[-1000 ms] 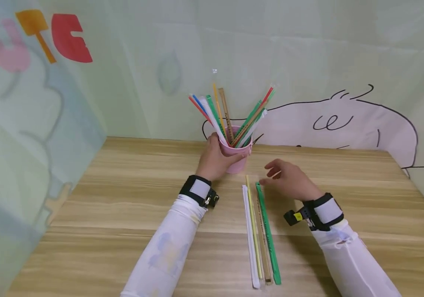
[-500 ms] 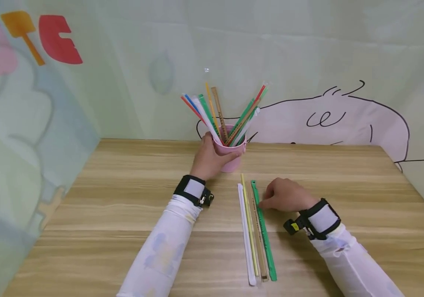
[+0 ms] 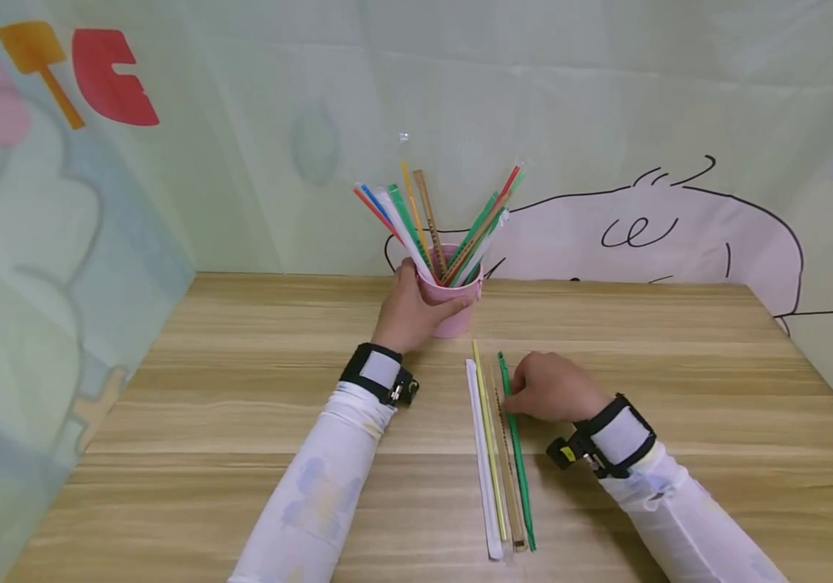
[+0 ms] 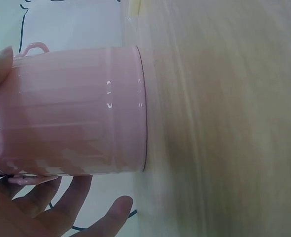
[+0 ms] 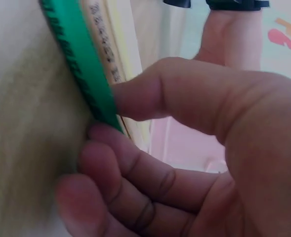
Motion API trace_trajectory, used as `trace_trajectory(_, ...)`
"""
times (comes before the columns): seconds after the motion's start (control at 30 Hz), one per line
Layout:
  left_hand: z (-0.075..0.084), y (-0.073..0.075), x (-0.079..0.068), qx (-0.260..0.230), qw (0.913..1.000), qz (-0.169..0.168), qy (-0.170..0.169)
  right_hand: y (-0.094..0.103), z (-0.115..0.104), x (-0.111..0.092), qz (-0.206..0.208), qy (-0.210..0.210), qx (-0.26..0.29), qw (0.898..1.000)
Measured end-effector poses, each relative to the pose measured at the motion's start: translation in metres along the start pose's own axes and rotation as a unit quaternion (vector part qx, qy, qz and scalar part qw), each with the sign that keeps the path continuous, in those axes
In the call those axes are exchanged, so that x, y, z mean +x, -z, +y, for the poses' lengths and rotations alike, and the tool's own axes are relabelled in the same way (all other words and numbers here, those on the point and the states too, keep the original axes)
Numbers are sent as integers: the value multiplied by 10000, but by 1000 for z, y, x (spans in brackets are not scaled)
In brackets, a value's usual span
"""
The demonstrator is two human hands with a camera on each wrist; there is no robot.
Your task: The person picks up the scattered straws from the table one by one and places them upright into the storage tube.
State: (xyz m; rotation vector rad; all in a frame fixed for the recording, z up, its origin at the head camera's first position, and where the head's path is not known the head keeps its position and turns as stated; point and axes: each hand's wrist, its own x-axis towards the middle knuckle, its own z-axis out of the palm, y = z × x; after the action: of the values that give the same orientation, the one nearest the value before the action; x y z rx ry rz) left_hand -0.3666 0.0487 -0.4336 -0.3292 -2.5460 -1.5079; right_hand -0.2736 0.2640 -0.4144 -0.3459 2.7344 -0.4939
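Observation:
My left hand grips a small pink bucket near its rim, thumb across the front. Several wrapped straws in red, blue, white, green, orange and brown stand fanned out in it. In the left wrist view the bucket shows its ribbed wall and a small side loop. With thumb and fingers, my right hand pinches a green wrapped straw, which is turned on its narrow edge. To its left lie a brown straw, a yellow straw and a white straw, side by side.
The wood-grain table ends at a pale printed cloth backdrop behind and at the left. The bucket stands near the back edge. Black straps with small cameras circle both wrists.
My right hand has come down from beside the straws' far ends and now pinches the green straw, which has tipped onto its edge. My left hand stays on the bucket; the head view has shifted slightly.

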Motion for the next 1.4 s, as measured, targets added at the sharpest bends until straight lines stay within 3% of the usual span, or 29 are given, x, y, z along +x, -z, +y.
trace_trajectory(0.33,0,1,0,-38,10000,-19,7,-4,-3,3,140,-55,41,9999)
trace_trajectory(0.57,-2,2,1,-81,9999,-15,-76,9,9,4,331,1,192,9993)
trace_trajectory(0.8,-4,1,2,-117,9998,29,-129,35,18,-7,375,-62,1081,9934)
trace_trajectory(0.97,-4,-4,3,-145,9998,33,-166,55,25,-20,739,177,1553,9849)
trace_trajectory(1.07,-4,-9,4,-91,9998,-5,-195,66,31,-29,1122,340,1983,9731)
trace_trajectory(1.17,-5,-13,6,-20,9999,-65,-150,76,34,-34,1722,528,2445,9528)
trace_trajectory(1.27,-5,-15,7,35,9999,-71,-71,85,32,-34,2492,739,2894,9212)
trace_trajectory(1.4,-4,-14,7,29,10000,-65,-57,102,22,-28,3376,1148,3450,8683)
